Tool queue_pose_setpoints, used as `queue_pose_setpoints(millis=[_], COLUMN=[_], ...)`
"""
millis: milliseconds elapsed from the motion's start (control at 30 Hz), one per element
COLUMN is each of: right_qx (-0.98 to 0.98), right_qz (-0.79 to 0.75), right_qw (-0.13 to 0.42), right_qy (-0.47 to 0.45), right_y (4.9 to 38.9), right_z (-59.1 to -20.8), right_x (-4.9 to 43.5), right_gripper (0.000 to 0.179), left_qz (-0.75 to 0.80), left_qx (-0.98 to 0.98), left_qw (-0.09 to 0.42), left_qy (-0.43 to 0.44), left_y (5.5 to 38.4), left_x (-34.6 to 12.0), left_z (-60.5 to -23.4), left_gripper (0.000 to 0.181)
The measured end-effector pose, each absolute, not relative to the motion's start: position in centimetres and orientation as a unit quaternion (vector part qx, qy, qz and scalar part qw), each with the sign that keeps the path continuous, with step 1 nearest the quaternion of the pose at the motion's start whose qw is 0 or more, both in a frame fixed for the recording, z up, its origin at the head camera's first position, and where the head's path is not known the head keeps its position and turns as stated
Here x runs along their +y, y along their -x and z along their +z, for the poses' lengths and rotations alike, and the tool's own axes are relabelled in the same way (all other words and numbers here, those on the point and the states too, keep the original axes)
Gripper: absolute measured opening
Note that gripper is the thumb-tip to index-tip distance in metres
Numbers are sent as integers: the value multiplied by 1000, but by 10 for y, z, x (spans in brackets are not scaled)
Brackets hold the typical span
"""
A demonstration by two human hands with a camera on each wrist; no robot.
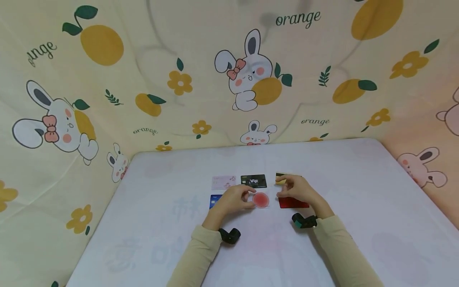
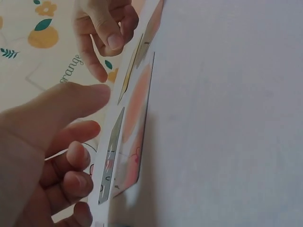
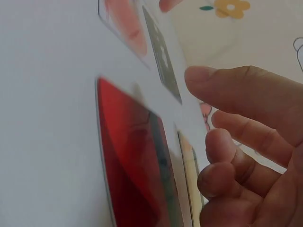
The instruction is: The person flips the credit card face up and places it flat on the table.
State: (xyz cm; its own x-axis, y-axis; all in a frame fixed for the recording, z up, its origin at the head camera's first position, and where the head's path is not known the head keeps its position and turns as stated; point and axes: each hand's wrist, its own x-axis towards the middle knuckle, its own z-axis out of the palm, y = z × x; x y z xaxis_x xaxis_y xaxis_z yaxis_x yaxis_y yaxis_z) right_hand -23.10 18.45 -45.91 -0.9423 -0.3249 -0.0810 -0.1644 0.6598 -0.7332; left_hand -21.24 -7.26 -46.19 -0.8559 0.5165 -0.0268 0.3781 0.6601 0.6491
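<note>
Several cards lie in two rows on the white table. The back row has a pale pink card (image 1: 223, 182), a black card marked Vip (image 1: 254, 181) and a gold card (image 1: 281, 179). In front are a blue card (image 1: 214, 200), a card with a pink circle (image 1: 260, 200) and a red card (image 1: 294, 204). My left hand (image 1: 234, 199) hovers beside the pink-circle card, covering part of the blue one, fingers loosely bent. Over the red and gold cards is my right hand (image 1: 299, 188), its thumb and fingers apart. Both wrist views show nothing between the fingers.
A white cloth covers the table (image 1: 150, 223), with faint markings showing at its left. Behind and at the sides hangs a cream curtain (image 1: 201, 36) printed with rabbits and oranges. Each wrist carries a small black camera (image 1: 230, 236).
</note>
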Motion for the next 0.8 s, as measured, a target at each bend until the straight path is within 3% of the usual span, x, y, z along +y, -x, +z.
queue_pose_setpoints(millis=[367, 800], right_qx=[908, 912], right_qz=[-395, -397], right_qw=[72, 69], right_qy=[115, 80], right_y=[238, 246], right_z=[-460, -465], right_x=[216, 240], right_gripper=[45, 57], left_qz=[364, 394], left_qx=[889, 876], left_qw=[102, 99], left_qy=[-257, -260], left_y=[220, 229], left_x=[-59, -40], left_z=[-466, -468], left_gripper=[30, 32])
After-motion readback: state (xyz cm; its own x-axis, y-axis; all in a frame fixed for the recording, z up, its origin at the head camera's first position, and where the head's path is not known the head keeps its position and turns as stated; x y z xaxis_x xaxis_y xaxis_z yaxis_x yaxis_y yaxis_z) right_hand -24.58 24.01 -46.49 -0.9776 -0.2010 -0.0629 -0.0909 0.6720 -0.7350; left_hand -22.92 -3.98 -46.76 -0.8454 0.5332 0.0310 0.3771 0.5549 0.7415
